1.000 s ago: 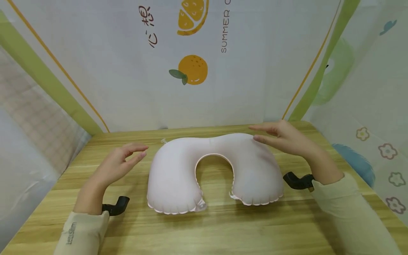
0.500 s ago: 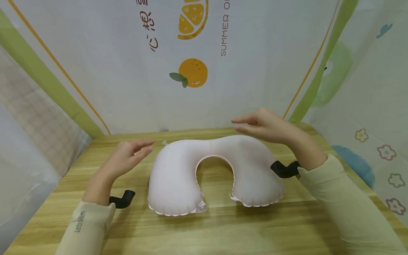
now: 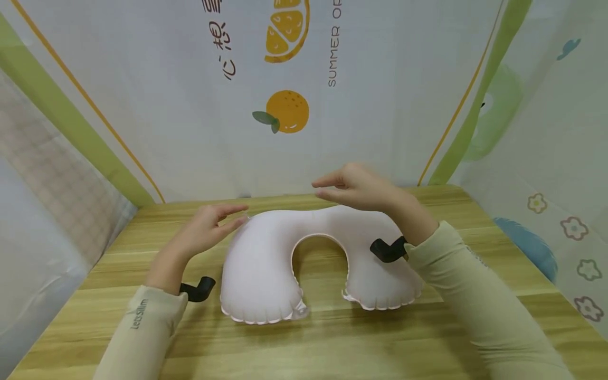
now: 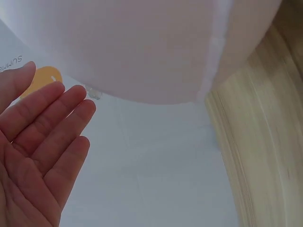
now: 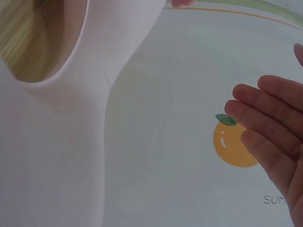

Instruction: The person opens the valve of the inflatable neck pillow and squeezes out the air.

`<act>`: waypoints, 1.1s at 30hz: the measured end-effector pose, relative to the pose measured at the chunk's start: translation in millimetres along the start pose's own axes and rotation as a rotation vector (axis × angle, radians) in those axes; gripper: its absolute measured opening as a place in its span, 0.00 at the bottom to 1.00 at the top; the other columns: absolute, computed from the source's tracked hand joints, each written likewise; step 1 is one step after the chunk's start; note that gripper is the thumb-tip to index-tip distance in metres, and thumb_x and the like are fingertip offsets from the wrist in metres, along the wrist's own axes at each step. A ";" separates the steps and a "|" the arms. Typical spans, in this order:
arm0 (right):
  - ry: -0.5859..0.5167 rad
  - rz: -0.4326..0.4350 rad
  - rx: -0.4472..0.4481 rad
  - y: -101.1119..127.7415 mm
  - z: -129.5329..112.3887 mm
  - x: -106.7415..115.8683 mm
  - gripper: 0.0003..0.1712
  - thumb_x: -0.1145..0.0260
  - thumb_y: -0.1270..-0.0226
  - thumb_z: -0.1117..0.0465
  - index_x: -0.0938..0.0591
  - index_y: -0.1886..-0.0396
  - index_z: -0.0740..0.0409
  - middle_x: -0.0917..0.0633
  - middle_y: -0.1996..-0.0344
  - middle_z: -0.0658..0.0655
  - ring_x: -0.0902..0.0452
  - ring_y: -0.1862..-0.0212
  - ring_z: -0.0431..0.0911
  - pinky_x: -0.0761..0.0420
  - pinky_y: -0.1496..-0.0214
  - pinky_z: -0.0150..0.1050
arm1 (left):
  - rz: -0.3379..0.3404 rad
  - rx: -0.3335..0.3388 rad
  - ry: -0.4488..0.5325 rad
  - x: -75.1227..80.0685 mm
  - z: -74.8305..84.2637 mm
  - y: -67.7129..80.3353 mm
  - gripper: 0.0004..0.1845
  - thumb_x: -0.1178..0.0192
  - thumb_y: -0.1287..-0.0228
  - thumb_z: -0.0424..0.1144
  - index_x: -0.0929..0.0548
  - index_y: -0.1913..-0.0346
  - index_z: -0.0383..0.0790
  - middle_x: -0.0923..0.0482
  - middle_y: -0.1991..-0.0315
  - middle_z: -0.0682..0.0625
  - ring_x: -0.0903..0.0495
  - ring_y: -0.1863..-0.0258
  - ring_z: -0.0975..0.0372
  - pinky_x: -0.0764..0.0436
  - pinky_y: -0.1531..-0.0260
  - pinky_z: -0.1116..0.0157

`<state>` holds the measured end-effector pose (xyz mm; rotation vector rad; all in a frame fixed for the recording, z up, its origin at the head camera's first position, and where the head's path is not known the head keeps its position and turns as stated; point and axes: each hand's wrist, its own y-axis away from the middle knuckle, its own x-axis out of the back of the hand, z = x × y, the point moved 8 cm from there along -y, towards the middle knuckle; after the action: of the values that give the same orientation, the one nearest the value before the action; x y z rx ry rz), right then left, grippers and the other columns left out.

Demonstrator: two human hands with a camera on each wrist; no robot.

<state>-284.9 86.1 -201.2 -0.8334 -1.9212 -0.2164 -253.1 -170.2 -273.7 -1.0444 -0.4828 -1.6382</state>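
A pale pink U-shaped inflatable neck pillow point(image 3: 266, 258) lies on the wooden table point(image 3: 332, 343), its opening toward me. My left hand point(image 3: 209, 227) hovers at the pillow's far left shoulder, fingers straight, fingertips close to its edge; it holds nothing. My right hand point(image 3: 351, 187) floats above the pillow's far middle, fingers extended and empty. The left wrist view shows the left hand's open palm point(image 4: 33, 156) beside the pillow's bulge point(image 4: 142, 47). In the right wrist view straight fingers point(image 5: 270, 123) show beside the pillow point(image 5: 52, 156).
A white curtain with orange-fruit prints point(image 3: 287, 111) and green stripes closes the table's back and sides. Black wrist-camera mounts point(image 3: 198, 289) sit under both sleeves. Bare tabletop lies in front of the pillow.
Both hands have moved inward: the right hand from the pillow's right shoulder leftward to above its middle, the left hand toward the pillow's left shoulder. The pillow has stayed put.
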 end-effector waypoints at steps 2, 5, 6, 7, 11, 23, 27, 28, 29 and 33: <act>-0.004 -0.020 -0.002 -7.4 0.4 -6.1 0.20 0.39 0.27 0.54 0.16 0.41 0.57 0.11 0.50 0.57 0.21 0.66 0.42 0.20 0.54 0.41 | -0.002 -0.010 0.011 -0.6 1.2 -2.4 0.22 0.44 0.26 0.40 0.24 0.34 0.35 0.26 0.34 0.37 0.31 0.31 0.42 0.30 0.35 0.39; -0.017 -0.060 -0.014 -18.0 3.4 -16.0 0.21 0.39 0.27 0.53 0.17 0.40 0.58 0.12 0.50 0.57 0.21 0.65 0.44 0.21 0.52 0.42 | -0.004 -0.024 0.017 -1.5 2.2 -5.3 0.21 0.43 0.26 0.39 0.23 0.36 0.33 0.24 0.35 0.36 0.29 0.32 0.42 0.29 0.35 0.40; -0.020 -0.073 -0.020 -21.2 4.2 -19.0 0.22 0.39 0.27 0.53 0.17 0.40 0.58 0.12 0.49 0.57 0.23 0.68 0.44 0.21 0.53 0.41 | -0.004 -0.028 0.021 -1.8 2.4 -6.0 0.20 0.43 0.26 0.39 0.22 0.36 0.33 0.24 0.36 0.36 0.29 0.33 0.42 0.29 0.35 0.41; -0.022 -0.081 -0.020 -24.4 4.9 -22.0 0.22 0.39 0.27 0.53 0.18 0.40 0.58 0.13 0.46 0.57 0.21 0.65 0.43 0.21 0.52 0.41 | -0.006 -0.025 0.023 -2.4 1.8 -6.7 0.20 0.43 0.26 0.39 0.22 0.37 0.33 0.24 0.36 0.36 0.29 0.33 0.42 0.29 0.35 0.41; -0.033 -0.100 -0.025 -36.3 8.3 -32.8 0.22 0.39 0.27 0.52 0.18 0.39 0.58 0.15 0.43 0.57 0.19 0.57 0.46 0.21 0.50 0.43 | -0.018 -0.008 0.032 -4.7 -2.7 -9.7 0.19 0.44 0.26 0.38 0.21 0.37 0.33 0.24 0.36 0.36 0.28 0.33 0.42 0.30 0.34 0.41; -0.067 -0.167 0.001 -63.2 9.2 -63.8 0.23 0.41 0.26 0.54 0.19 0.39 0.62 0.16 0.43 0.59 0.20 0.38 0.49 0.20 0.37 0.43 | -0.025 0.024 0.063 -6.2 -14.8 -16.5 0.19 0.44 0.26 0.38 0.21 0.38 0.31 0.22 0.38 0.36 0.28 0.33 0.42 0.30 0.36 0.38; -0.085 -0.188 0.012 -70.0 7.9 -74.2 0.23 0.40 0.26 0.53 0.19 0.39 0.62 0.16 0.42 0.60 0.20 0.38 0.49 0.21 0.36 0.43 | -0.045 0.026 0.078 -7.9 -15.4 -16.2 0.20 0.44 0.26 0.40 0.21 0.38 0.32 0.22 0.38 0.38 0.27 0.34 0.43 0.31 0.36 0.36; -0.091 -0.192 0.009 -71.5 8.1 -76.6 0.23 0.40 0.26 0.53 0.19 0.39 0.62 0.16 0.42 0.59 0.21 0.37 0.49 0.21 0.35 0.43 | -0.051 0.027 0.082 -8.3 -15.5 -16.1 0.20 0.44 0.26 0.40 0.21 0.37 0.33 0.22 0.38 0.38 0.27 0.34 0.43 0.31 0.36 0.36; -0.092 -0.194 0.007 -72.8 8.2 -78.7 0.23 0.40 0.26 0.53 0.19 0.39 0.62 0.16 0.42 0.59 0.21 0.37 0.50 0.21 0.34 0.42 | -0.057 0.027 0.085 -8.7 -15.4 -16.0 0.20 0.44 0.26 0.40 0.21 0.37 0.33 0.22 0.38 0.38 0.27 0.34 0.43 0.31 0.36 0.35; -0.097 -0.192 -0.006 -78.9 8.9 -85.6 0.23 0.39 0.27 0.53 0.18 0.40 0.62 0.16 0.42 0.58 0.20 0.38 0.49 0.22 0.34 0.42 | -0.058 0.027 0.094 -8.0 -15.2 -16.7 0.20 0.44 0.26 0.40 0.22 0.37 0.32 0.22 0.38 0.38 0.27 0.35 0.43 0.32 0.36 0.35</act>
<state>-318.0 -7.7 -262.4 -0.6741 -2.0944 -0.3020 -274.1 -171.5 -285.2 -0.9368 -0.4753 -1.7196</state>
